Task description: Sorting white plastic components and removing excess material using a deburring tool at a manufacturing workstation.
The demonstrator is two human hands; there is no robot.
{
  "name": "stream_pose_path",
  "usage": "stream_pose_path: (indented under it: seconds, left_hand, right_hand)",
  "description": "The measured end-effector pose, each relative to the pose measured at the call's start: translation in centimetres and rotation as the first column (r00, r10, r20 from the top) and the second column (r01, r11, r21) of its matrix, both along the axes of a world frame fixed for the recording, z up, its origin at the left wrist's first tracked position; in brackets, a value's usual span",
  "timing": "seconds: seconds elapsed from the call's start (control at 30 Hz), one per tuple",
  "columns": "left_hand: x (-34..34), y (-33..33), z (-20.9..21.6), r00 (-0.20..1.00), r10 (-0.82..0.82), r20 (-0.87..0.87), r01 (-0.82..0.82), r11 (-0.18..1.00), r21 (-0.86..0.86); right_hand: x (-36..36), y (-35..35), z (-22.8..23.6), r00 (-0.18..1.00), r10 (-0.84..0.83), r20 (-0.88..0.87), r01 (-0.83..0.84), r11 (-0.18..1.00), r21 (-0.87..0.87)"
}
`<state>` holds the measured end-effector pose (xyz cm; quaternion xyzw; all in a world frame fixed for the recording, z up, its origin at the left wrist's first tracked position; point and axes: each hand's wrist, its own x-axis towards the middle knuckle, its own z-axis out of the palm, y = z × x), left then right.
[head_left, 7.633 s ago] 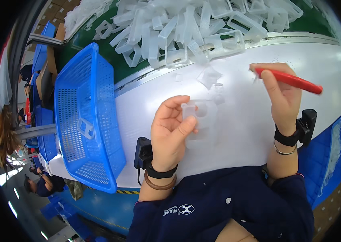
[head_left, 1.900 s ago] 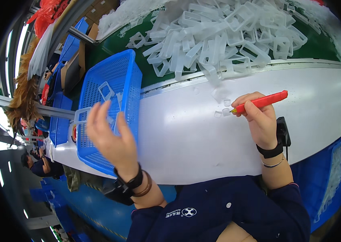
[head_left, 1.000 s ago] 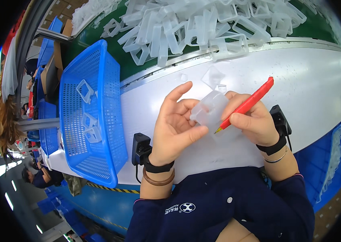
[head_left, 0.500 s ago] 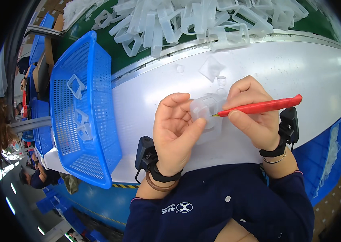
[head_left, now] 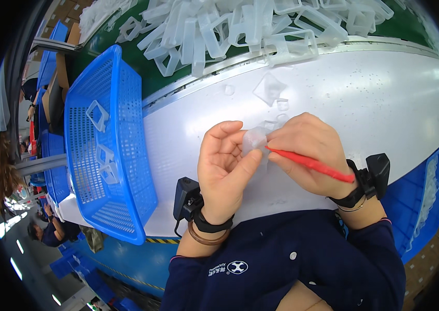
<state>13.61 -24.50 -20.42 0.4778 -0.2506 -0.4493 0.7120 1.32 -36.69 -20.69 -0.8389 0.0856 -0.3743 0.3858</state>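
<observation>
Between my two hands is a translucent plastic part (head_left: pixel 254 138) with a rounded end, held above the white table. My left hand (head_left: pixel 227 160) pinches its left side between thumb and fingers. My right hand (head_left: pixel 310 150) grips a slim red-handled knife (head_left: pixel 310 164), its handle slanting down to the right. The knife's tip is against or close to the part's right side; the blade itself is hidden by the fingers. Just beyond the hands lie a clear square plastic piece (head_left: pixel 269 89) and small plastic scraps (head_left: pixel 282 104).
A blue perforated basket (head_left: pixel 128 150) at the left contains a few clear frames (head_left: pixel 97 115). Many translucent frames (head_left: pixel 198 36) are heaped on the green surface at the far side. A blue bin (head_left: pixel 411 207) stands at the right. Co-workers (head_left: pixel 53 230) are at the far left.
The knife's handle has swung from pointing up right to pointing down right as my right hand turned over and moved left, closer to the part. My left hand stays nearly still.
</observation>
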Motion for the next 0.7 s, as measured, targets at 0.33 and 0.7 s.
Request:
stream_pose_path:
  seconds: [0.33, 0.7]
  left_hand:
    - [1.1, 0.6, 0.2, 0.981, -0.154, -0.120, 0.156, 0.988, 0.006]
    - [-0.4, 0.2, 0.9, 0.973, -0.064, 0.220, 0.028, 0.986, 0.162]
  right_hand:
    - [-2.6, -3.5, 1.0, 0.850, -0.504, 0.157, 0.479, 0.861, 0.171]
    - [-0.7, -0.2, 0.6, 0.994, -0.012, 0.109, -0.041, 0.881, 0.472]
